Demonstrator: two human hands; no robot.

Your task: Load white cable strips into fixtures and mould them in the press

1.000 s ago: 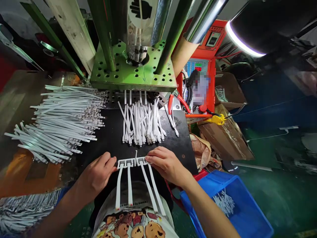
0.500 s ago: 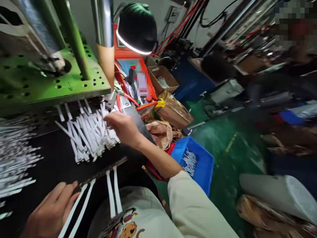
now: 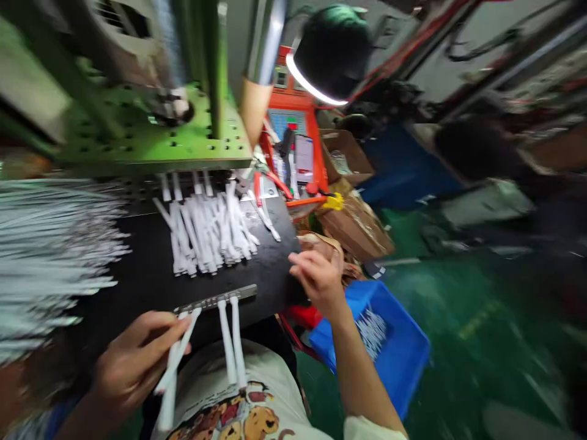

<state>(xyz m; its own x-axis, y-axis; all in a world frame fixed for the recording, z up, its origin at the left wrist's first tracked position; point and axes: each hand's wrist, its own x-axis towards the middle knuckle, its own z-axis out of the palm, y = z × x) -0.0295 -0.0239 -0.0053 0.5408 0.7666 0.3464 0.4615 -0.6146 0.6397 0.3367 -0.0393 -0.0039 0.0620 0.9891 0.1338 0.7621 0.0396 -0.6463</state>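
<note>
My left hand (image 3: 131,363) is closed on two white plastic strips (image 3: 177,360) that hang from the left end of a dark narrow bar (image 3: 215,300) on the black worktable (image 3: 137,275). Two more white strips (image 3: 232,342) hang from the bar's middle, over my lap. My right hand (image 3: 316,275) hovers at the table's right edge, above a blue bin (image 3: 403,360). Its fingers are loosely curled; motion blur hides whether it holds anything. A bundle of white strips (image 3: 206,235) lies behind the bar.
A large heap of long white strips (image 3: 50,244) covers the table's left. A green press plate (image 3: 151,143) with columns stands behind. Red-handled pliers (image 3: 270,180), an orange control box (image 3: 293,122), a lamp (image 3: 330,55) and cardboard boxes (image 3: 358,226) sit to the right.
The view swung right, then partly back. My right hand left the bar, reached to the strip bundle, then moved to the table's right edge. My left hand closed on the left strips.
</note>
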